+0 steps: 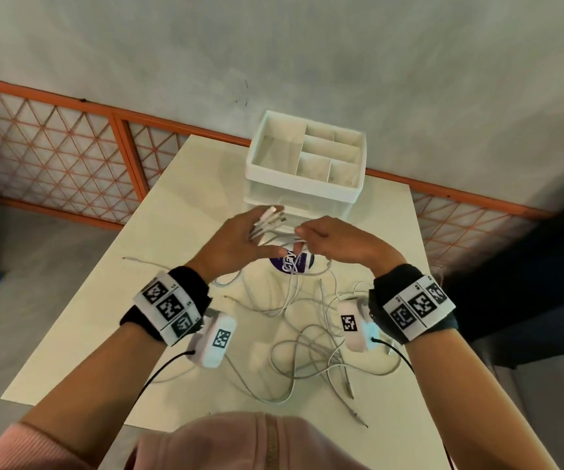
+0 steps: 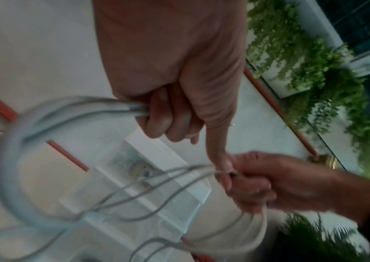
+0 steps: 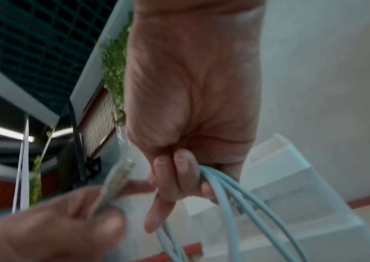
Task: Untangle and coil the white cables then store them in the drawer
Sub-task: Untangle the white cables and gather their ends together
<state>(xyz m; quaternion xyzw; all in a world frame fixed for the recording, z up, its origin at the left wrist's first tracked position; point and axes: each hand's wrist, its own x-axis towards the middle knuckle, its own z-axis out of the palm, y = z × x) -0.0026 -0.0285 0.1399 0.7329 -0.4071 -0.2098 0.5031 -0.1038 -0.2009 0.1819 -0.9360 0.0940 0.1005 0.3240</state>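
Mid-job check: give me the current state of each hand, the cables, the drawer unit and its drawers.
left hand: grips a bunch of cable ends, connectors sticking out past the fingers.
right hand: fingers curled round several cable strands.
white cables: tangled, mostly loose on the table, some lifted between the hands.
drawer unit: upright, top tray compartments open.
drawers: appear closed; partly hidden by the hands.

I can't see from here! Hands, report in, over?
Left hand grips cable ends. Right hand pinches the strands. Most white cables tangled on table. Drawer unit ahead, drawers shut.
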